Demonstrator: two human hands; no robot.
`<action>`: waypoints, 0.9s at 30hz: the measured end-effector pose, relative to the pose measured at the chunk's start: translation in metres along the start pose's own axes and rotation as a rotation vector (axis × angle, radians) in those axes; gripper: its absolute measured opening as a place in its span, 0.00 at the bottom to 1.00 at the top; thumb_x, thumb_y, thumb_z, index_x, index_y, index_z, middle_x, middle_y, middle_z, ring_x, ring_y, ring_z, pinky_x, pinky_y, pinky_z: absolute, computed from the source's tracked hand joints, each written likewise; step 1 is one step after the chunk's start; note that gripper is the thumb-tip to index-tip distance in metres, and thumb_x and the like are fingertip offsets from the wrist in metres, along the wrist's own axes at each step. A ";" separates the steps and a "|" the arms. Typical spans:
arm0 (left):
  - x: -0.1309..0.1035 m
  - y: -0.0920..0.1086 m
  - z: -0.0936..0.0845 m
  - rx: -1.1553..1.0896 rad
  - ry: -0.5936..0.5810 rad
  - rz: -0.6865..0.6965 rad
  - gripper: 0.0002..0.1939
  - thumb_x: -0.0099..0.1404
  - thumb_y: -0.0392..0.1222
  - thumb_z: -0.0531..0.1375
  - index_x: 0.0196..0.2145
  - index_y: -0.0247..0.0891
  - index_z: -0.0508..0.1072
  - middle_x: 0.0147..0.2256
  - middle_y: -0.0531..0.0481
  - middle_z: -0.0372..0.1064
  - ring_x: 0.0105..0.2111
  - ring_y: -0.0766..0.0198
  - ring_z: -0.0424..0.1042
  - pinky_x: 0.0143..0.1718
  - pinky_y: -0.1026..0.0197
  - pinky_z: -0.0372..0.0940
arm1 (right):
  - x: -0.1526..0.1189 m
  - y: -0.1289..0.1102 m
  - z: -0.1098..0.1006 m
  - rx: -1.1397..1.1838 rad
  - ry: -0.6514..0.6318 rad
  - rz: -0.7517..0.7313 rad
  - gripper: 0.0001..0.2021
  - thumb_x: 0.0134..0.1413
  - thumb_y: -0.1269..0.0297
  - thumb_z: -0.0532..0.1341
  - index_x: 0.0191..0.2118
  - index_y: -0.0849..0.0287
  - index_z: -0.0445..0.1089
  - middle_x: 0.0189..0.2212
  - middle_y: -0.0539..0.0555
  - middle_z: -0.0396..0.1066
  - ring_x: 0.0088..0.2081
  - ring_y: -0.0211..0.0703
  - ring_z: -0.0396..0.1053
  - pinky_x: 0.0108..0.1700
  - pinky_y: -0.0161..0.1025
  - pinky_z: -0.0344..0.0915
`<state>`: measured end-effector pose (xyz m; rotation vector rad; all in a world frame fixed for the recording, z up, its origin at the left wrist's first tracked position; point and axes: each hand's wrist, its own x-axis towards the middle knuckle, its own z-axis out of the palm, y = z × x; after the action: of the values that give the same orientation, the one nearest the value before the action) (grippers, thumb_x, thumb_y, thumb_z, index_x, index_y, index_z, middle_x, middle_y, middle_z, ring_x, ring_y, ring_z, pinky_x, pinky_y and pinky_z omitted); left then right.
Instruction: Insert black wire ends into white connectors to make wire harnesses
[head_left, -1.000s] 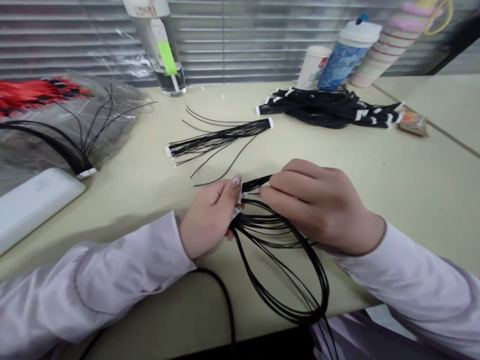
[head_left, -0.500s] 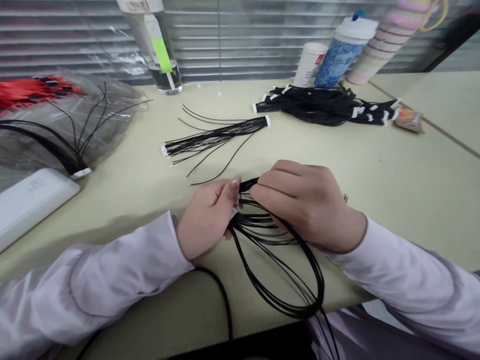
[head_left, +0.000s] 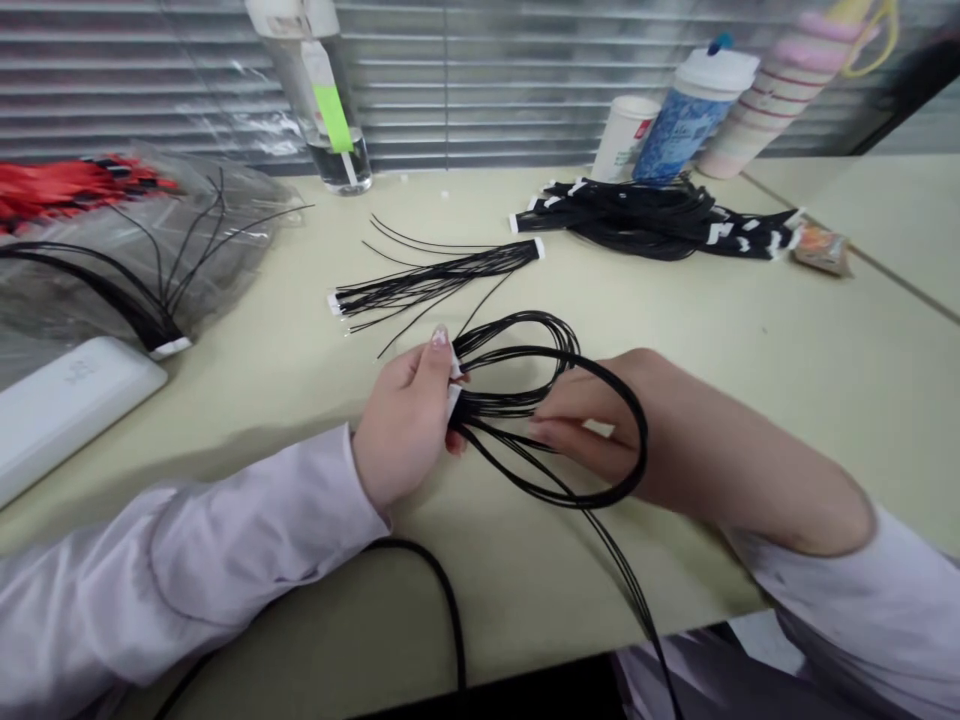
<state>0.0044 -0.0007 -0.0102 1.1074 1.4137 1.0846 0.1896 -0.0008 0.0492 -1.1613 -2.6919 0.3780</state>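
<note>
My left hand (head_left: 409, 415) is closed on the white connectors (head_left: 454, 385) at the ends of a black wire harness (head_left: 641, 430). From there the wires loop out to the right, and a few loose strands hang over the table's front edge. My right hand (head_left: 600, 415) reaches through the largest loop, its fingers pinched around some wires in the middle of the bundle. Part of its fingertips is hidden by the wires. Beyond the hands lies another black wire harness (head_left: 442, 275) with white connectors at both ends.
At the back right sits a pile of black harnesses (head_left: 645, 220) by a small packet (head_left: 823, 248), cups (head_left: 682, 115) and a striped bottle (head_left: 780, 90). A water bottle (head_left: 345, 150) stands at back left. Left are plastic bags (head_left: 247, 235) and a white power bank (head_left: 79, 410).
My right hand has moved lower, its forearm swung round, and now reaches through the loop. The wires have spread into rounder loops beside my left hand, which keeps its hold.
</note>
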 end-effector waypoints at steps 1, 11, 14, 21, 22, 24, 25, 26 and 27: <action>-0.001 0.001 0.000 0.012 0.011 0.001 0.20 0.61 0.58 0.50 0.24 0.39 0.61 0.16 0.57 0.53 0.11 0.72 0.57 0.08 0.68 0.56 | 0.004 -0.003 0.006 0.058 -0.022 -0.027 0.11 0.55 0.65 0.55 0.23 0.59 0.66 0.18 0.47 0.63 0.21 0.30 0.55 0.25 0.33 0.50; -0.005 0.006 0.002 0.112 0.031 0.013 0.19 0.61 0.56 0.50 0.24 0.39 0.61 0.18 0.56 0.55 0.13 0.71 0.60 0.09 0.69 0.59 | 0.019 -0.013 0.029 0.196 -0.006 -0.030 0.12 0.56 0.69 0.51 0.24 0.62 0.65 0.20 0.49 0.65 0.23 0.31 0.56 0.27 0.33 0.52; -0.005 0.007 0.002 0.128 0.029 0.009 0.18 0.61 0.56 0.50 0.24 0.39 0.62 0.16 0.57 0.54 0.12 0.71 0.59 0.09 0.69 0.59 | 0.020 -0.014 0.030 0.174 -0.001 -0.025 0.12 0.55 0.69 0.51 0.23 0.61 0.64 0.19 0.48 0.63 0.22 0.31 0.54 0.26 0.32 0.51; -0.006 0.011 0.002 0.163 0.004 0.056 0.19 0.62 0.53 0.50 0.21 0.39 0.59 0.13 0.59 0.52 0.09 0.72 0.57 0.08 0.70 0.57 | 0.013 -0.017 0.016 -0.138 0.034 -0.026 0.08 0.51 0.70 0.52 0.23 0.58 0.62 0.23 0.48 0.63 0.25 0.33 0.53 0.27 0.35 0.48; -0.006 0.011 0.002 0.170 0.000 0.056 0.19 0.63 0.53 0.49 0.21 0.39 0.60 0.12 0.59 0.52 0.09 0.72 0.57 0.08 0.70 0.57 | 0.010 -0.017 0.012 -0.194 0.035 -0.001 0.08 0.50 0.69 0.53 0.22 0.58 0.61 0.21 0.48 0.61 0.23 0.33 0.52 0.26 0.36 0.46; -0.006 0.010 0.003 0.168 0.001 0.044 0.19 0.63 0.54 0.49 0.22 0.39 0.61 0.12 0.59 0.52 0.08 0.71 0.57 0.07 0.69 0.56 | 0.005 -0.014 0.003 -0.293 0.041 0.080 0.08 0.49 0.67 0.54 0.21 0.57 0.60 0.16 0.47 0.58 0.19 0.32 0.47 0.24 0.36 0.42; -0.006 0.009 0.003 0.159 0.006 0.036 0.19 0.63 0.54 0.49 0.22 0.39 0.61 0.12 0.59 0.52 0.08 0.71 0.57 0.07 0.69 0.55 | 0.002 -0.012 -0.001 -0.327 0.067 0.120 0.08 0.48 0.66 0.55 0.21 0.57 0.61 0.14 0.47 0.56 0.18 0.32 0.46 0.23 0.36 0.41; -0.005 0.008 0.003 0.148 0.009 0.028 0.19 0.63 0.55 0.49 0.22 0.39 0.61 0.13 0.59 0.52 0.08 0.71 0.57 0.07 0.69 0.55 | 0.000 -0.009 -0.006 -0.356 0.126 0.153 0.09 0.48 0.65 0.56 0.20 0.57 0.62 0.12 0.47 0.55 0.16 0.32 0.46 0.23 0.36 0.42; -0.005 0.007 0.003 0.137 0.012 0.022 0.19 0.62 0.56 0.49 0.22 0.39 0.61 0.13 0.59 0.52 0.08 0.72 0.57 0.06 0.69 0.55 | -0.003 -0.004 -0.011 -0.379 0.214 0.185 0.09 0.49 0.65 0.57 0.21 0.57 0.64 0.11 0.47 0.55 0.16 0.32 0.47 0.23 0.35 0.43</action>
<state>0.0084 -0.0041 -0.0027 1.2180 1.5062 1.0238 0.1919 -0.0041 0.0608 -1.4601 -2.5403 -0.2349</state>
